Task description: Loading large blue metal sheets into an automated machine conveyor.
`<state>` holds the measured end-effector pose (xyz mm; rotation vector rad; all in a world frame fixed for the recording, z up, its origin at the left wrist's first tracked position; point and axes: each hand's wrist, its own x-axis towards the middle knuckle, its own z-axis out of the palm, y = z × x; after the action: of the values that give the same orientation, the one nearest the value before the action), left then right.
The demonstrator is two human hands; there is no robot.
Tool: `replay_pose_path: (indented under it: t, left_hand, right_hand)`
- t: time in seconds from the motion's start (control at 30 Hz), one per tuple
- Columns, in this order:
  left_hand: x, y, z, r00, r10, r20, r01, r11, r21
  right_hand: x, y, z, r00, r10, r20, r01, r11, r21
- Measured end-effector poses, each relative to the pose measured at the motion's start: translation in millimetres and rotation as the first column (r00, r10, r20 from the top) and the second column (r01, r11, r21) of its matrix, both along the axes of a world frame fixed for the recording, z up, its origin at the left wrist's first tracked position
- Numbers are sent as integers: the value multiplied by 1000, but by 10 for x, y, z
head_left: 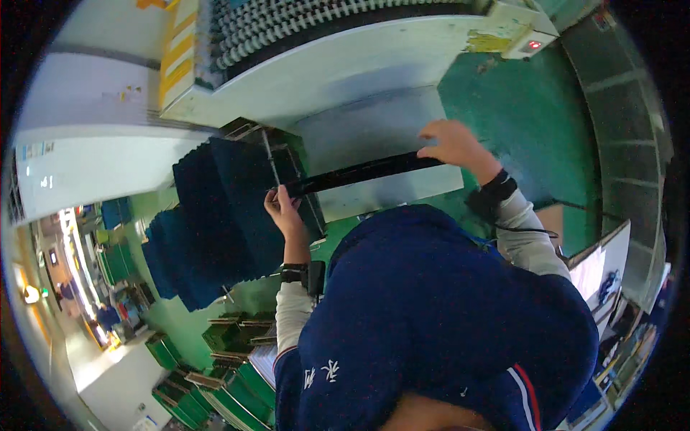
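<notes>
A long, thin dark panel [359, 174] is seen nearly edge-on in front of my body. Its left end sits between the thumb and fingers of my left hand [284, 210], which is closed on it. My right hand [458, 147] is at the panel's other end, thumb and fingers apart in a curve. The thumb lies against or just above that end; I cannot tell whether it touches. Beside my left hand, a stack of dark blue panels [223, 208] leans in stepped layers on a metal rack [270, 154].
Ahead stands a pale machine [338, 61] with rows of rollers [287, 32] on top. A small box with a red display [532, 45] is at its right end. Green panels in racks [223, 381] stand at the lower left. A grey partition [622, 122] runs along the right.
</notes>
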<state>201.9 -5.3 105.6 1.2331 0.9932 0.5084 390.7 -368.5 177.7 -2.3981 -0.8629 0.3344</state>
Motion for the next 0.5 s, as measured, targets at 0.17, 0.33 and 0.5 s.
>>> replay_pose_path:
  t: [0.17, 0.33, 0.5]
  left_hand:
    - [51, -8, 61, 1000, -2, -25, 3, 1000, 13]
    - [8, -89, 155, 1000, 30, -8, -29, 998, 53]
    - [-45, -7, -27, 999, -3, -32, 7, 991, 133]
  right_hand:
    - [-80, 650, -513, 988, 137, 72, -121, 975, -188]
    - [207, 788, -167, 990, 79, 118, -39, 951, -308]
    - [411, 735, -187, 970, 136, 203, -92, 973, -212]
